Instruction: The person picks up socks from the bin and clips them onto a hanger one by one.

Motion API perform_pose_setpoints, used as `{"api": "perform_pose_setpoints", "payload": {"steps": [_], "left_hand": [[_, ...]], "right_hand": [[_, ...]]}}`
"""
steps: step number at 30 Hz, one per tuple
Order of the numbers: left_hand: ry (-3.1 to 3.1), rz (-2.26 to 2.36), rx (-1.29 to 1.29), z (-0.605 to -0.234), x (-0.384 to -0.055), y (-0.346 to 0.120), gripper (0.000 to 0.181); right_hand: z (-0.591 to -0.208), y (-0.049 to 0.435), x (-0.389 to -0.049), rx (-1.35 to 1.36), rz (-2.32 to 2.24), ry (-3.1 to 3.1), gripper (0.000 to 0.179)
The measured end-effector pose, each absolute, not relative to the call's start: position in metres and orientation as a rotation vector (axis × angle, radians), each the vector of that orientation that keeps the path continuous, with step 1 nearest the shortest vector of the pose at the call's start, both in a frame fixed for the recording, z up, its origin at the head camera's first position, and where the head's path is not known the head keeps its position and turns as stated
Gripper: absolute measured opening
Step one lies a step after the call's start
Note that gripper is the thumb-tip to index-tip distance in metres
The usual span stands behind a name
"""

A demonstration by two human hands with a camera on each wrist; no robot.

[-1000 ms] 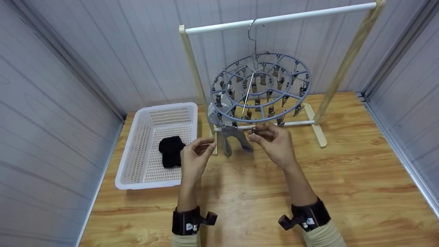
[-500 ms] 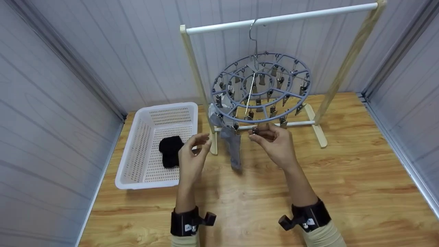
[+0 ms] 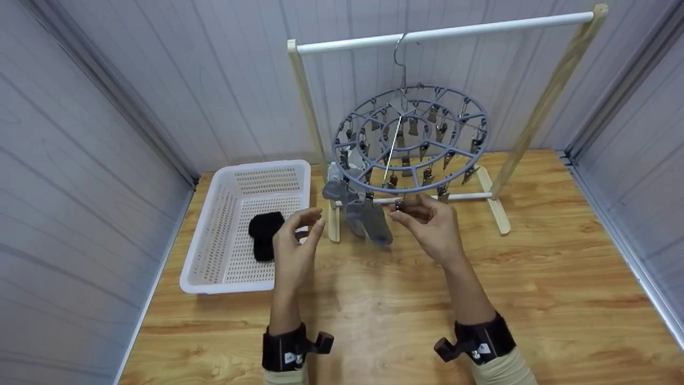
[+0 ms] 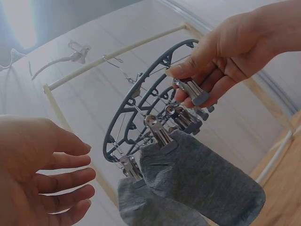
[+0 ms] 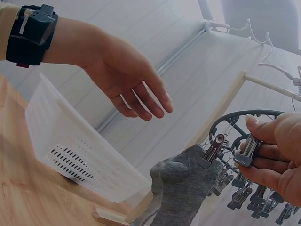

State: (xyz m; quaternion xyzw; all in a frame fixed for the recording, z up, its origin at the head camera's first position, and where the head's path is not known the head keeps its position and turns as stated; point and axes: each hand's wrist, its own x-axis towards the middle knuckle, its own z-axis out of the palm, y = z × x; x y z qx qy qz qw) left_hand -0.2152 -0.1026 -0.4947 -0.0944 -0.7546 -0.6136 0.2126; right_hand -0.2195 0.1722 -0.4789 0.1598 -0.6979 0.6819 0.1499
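Note:
My right hand (image 3: 438,232) pinches a metal clip (image 4: 193,92) between thumb and fingers at the front rim of the round blue-grey drying hanger (image 3: 409,190). Nothing is seen in the jaws of that clip. Just left of it, a grey sock (image 4: 202,176) hangs by its cuff from another clip (image 5: 215,149). A second grey sock (image 4: 141,202) hangs behind it in the left wrist view. My left hand (image 3: 293,248) is raised beside the basket's right side, fingers loosely bent and holding nothing. It is apart from the socks.
A white perforated basket (image 3: 197,235) stands at left with a black cloth bundle (image 3: 264,230) inside, partly hidden by my left hand. The hanger hooks over the white bar (image 3: 454,33) of a wooden-legged rack (image 3: 534,117). Several other clips dangle from its rings. Panelled walls enclose the floor.
My left hand has drawn back to the left, away from the hanger. The front grey sock has swung and turned on its clip. My right hand stays on its clip.

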Motion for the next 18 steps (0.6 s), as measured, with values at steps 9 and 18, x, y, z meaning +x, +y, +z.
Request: {"api": "perform_pose_setpoints", "payload": {"steps": [9, 18], "left_hand": [[-2.146, -1.657, -0.242, -0.496, -0.215, -0.12, 0.02], [-2.207, -1.536, -0.259, -0.475, -0.223, -0.138, 0.021]], "right_hand": [[-0.48, 0.174, -0.22, 0.443, 1.944, -2.015, 0.026], [-0.479, 0.175, -0.22, 0.454, 1.941, -2.013, 0.025]]}}
